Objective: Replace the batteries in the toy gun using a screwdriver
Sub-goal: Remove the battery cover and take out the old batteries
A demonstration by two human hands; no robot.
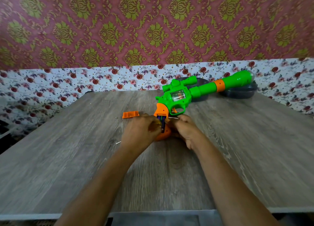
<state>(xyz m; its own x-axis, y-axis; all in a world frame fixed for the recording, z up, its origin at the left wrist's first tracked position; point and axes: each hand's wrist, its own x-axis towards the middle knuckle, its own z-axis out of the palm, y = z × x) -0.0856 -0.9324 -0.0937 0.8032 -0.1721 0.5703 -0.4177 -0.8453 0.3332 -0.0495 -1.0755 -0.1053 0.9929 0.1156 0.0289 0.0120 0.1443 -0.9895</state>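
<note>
The green and orange toy gun [180, 96] lies on the table with its barrel pointing to the back right and its orange grip [160, 111] toward me. The grip's battery bay is open, and dark blue batteries [162, 122] show inside. My left hand [141, 132] curls round the grip's left side. A yellowish thing is tucked in that hand, and a thin metal tip [118, 142] pokes out below it. My right hand [186, 129] grips the grip's right side, fingers curled. The orange battery cover [130, 114] lies loose to the left, with a tiny screw [116, 118] beside it.
The wooden table [68, 158] is wide, with its front edge near me. Two dark round containers [237, 92] stand at the back right behind the gun's barrel. Floral cloth covers the surface behind the table, below a patterned wall.
</note>
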